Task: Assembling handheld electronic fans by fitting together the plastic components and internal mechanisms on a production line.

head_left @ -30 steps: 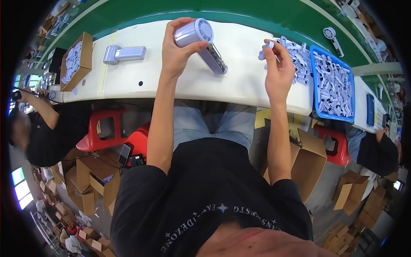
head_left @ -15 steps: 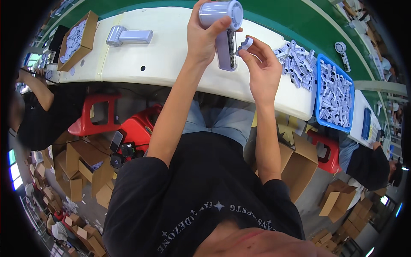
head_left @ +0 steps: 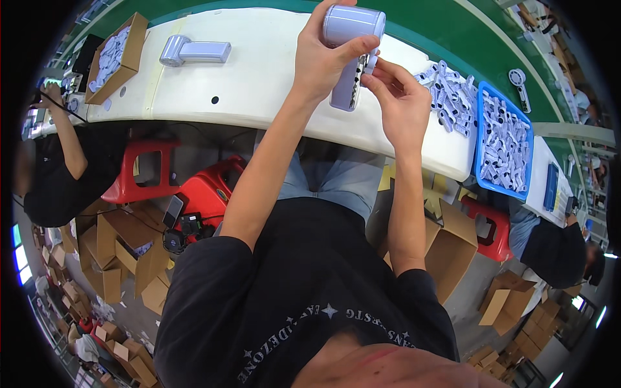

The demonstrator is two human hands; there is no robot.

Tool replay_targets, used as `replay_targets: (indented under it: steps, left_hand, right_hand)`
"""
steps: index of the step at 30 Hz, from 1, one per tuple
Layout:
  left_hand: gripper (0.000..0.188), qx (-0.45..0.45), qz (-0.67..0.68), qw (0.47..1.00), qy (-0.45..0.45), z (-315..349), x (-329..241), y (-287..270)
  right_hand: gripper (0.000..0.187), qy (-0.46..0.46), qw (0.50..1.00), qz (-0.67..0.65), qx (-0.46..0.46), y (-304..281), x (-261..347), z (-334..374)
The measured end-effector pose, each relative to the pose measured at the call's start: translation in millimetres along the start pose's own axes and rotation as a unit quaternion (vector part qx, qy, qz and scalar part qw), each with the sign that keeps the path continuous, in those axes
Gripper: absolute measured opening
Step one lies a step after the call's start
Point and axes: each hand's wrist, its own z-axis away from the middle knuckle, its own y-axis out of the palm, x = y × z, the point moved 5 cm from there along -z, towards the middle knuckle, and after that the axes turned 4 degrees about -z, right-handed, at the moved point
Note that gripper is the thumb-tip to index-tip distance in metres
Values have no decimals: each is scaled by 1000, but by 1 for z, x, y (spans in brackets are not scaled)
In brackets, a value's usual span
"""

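Observation:
High over the white table (head_left: pixel 259 84), my left hand (head_left: pixel 317 64) is wrapped round a pale lavender handheld fan (head_left: pixel 349 27) near its drum-shaped head. The fan's handle hangs downward, and its open side shows dark inner parts facing right. My right hand (head_left: pixel 404 97) pinches a small curved lavender plastic piece (head_left: pixel 370 63) against that open side, just below the head. The fingers partly hide the piece, so I cannot tell whether it is seated. A second lavender fan (head_left: pixel 204 52) lies on the table to the left.
Loose lavender parts (head_left: pixel 449 97) are heaped on the right, beside a blue basket (head_left: pixel 479 132) full of similar pieces. A cardboard box (head_left: pixel 134 48) of parts stands far left. Another fan (head_left: pixel 519 90) lies beyond the basket. Red stools (head_left: pixel 207 191) and co-workers flank me.
The fan has moved slightly right and its handle has tilted. My right hand has brought the small curved piece from beside the handle up against its open side.

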Motion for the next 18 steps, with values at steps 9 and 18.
replay_targets:
  steps: [9,18]
  left_hand:
    - [65,-30,-98,974,-202,14,2,3]
    - [68,-28,-47,975,-213,23,17,7]
  right_hand:
    - [24,85,994,16,72,-8,6,-7]
    - [24,83,986,96,103,-12,5,-8]
